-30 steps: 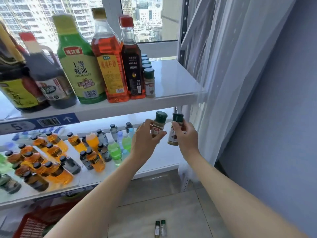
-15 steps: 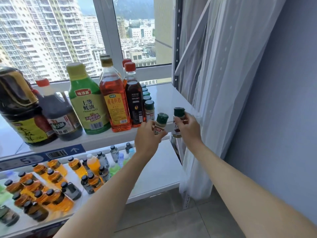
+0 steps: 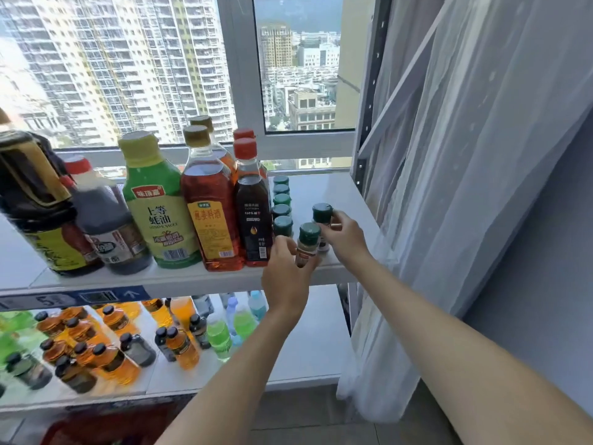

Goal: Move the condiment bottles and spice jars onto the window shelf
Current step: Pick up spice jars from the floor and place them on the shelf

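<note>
My left hand (image 3: 285, 277) grips a green-capped spice jar (image 3: 308, 244) at the front edge of the white window shelf (image 3: 324, 194). My right hand (image 3: 348, 236) holds a second green-capped spice jar (image 3: 322, 216) just behind it, over the shelf's right part. A row of several green-capped jars (image 3: 281, 208) stands to the left of both. Further left along the shelf are a dark red-capped bottle (image 3: 252, 216), an orange bottle (image 3: 208, 216), a green oyster sauce bottle (image 3: 157, 213) and two dark soy sauce jugs (image 3: 106, 226). Whether the held jars touch the shelf I cannot tell.
A lower shelf (image 3: 308, 342) carries several orange, green and dark drink bottles (image 3: 106, 348). A white sheer curtain (image 3: 465, 187) hangs at the right beside the shelf's metal upright (image 3: 369, 123). The window frame (image 3: 240, 75) rises behind the shelf.
Both hands rose with their jars from below the window shelf up onto its right front part. The view tilted up, and the jars on the floor left the frame.
</note>
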